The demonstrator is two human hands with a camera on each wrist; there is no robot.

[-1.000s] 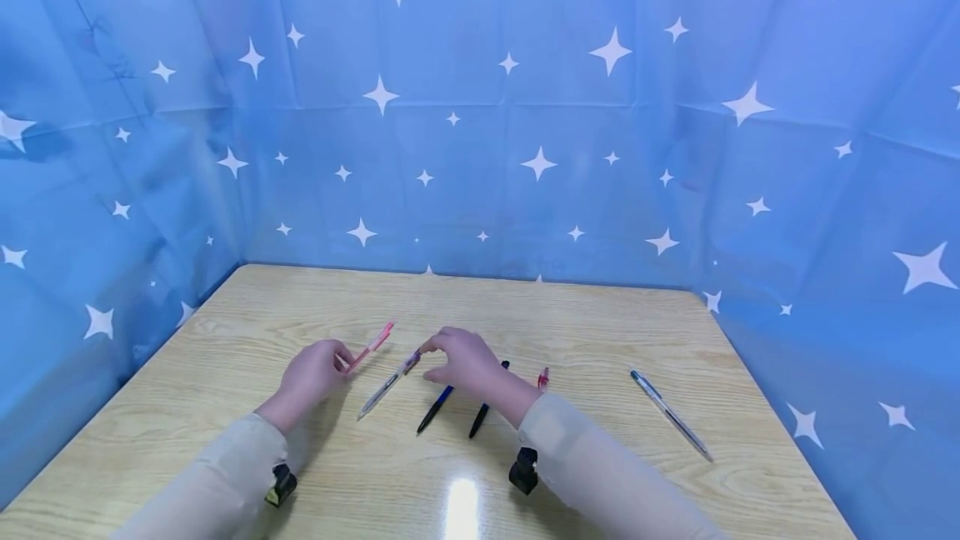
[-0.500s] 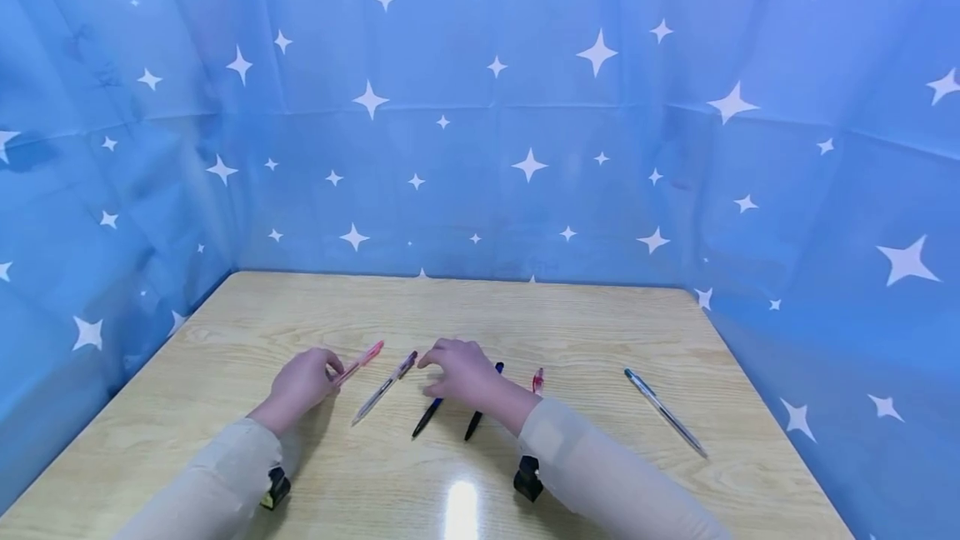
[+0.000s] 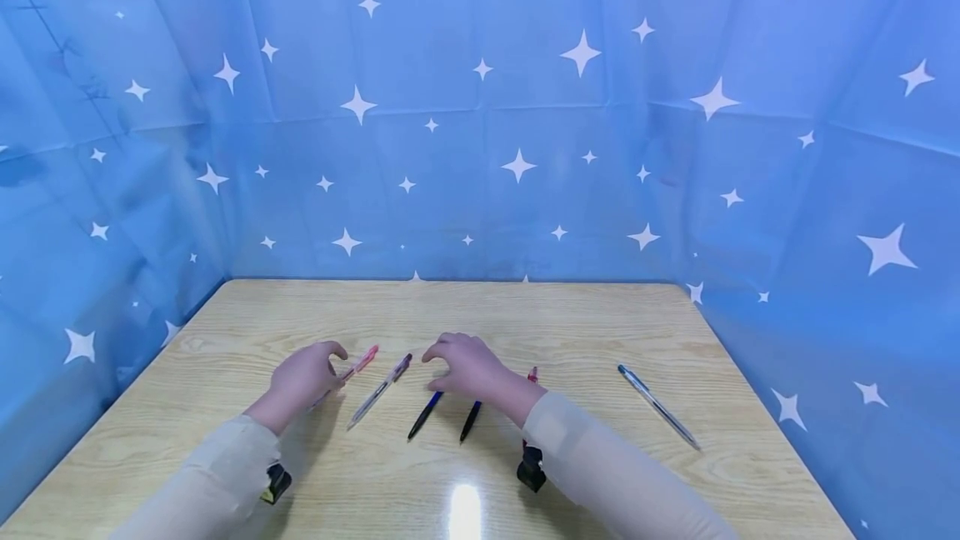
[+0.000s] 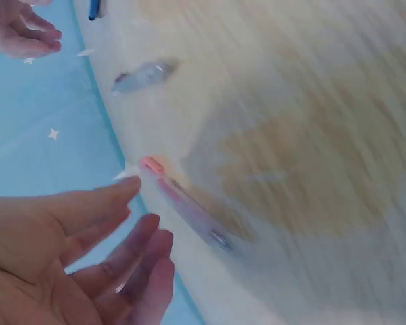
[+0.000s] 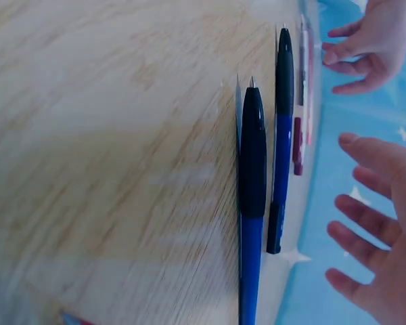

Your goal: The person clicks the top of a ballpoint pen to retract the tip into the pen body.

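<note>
My left hand is just above the table beside a clear-and-pink pen. In the left wrist view that pen lies on the wood, apart from the loosely bent fingers of the hand. A clear pen with a purple clip end lies between the two hands. Over two blue pens with black grips, one left of the other, hovers my right hand; it partly hides both. Its fingers are spread and hold nothing in the right wrist view, where both blue pens show.
A red pen lies partly hidden behind the right forearm. Farther right is a clear pen with a blue end. The wooden table meets a blue star-patterned curtain at the back and sides.
My left hand has lowered the pink pen to the table and let go of it. The right hand has drawn slightly away from the purple pen. The head view has shifted a little.
</note>
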